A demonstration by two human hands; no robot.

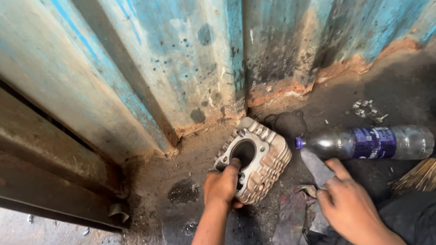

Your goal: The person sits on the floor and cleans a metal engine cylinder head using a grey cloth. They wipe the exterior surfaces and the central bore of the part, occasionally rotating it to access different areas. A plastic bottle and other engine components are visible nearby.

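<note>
I see a dirty, oily floor (189, 162) in front of a blue rusty metal wall (186, 39). My left hand (222, 187) grips the finned metal engine block (253, 158), fingers on its round hole, right by the wall. My right hand (348, 201) pinches a gray strip (316, 166), just beside the block. A plastic bottle (372, 144) lies near it.

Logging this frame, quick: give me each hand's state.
Left hand: closed, gripping the finned metal cylinder block.
Right hand: closed, pinching a grey strip.
</note>
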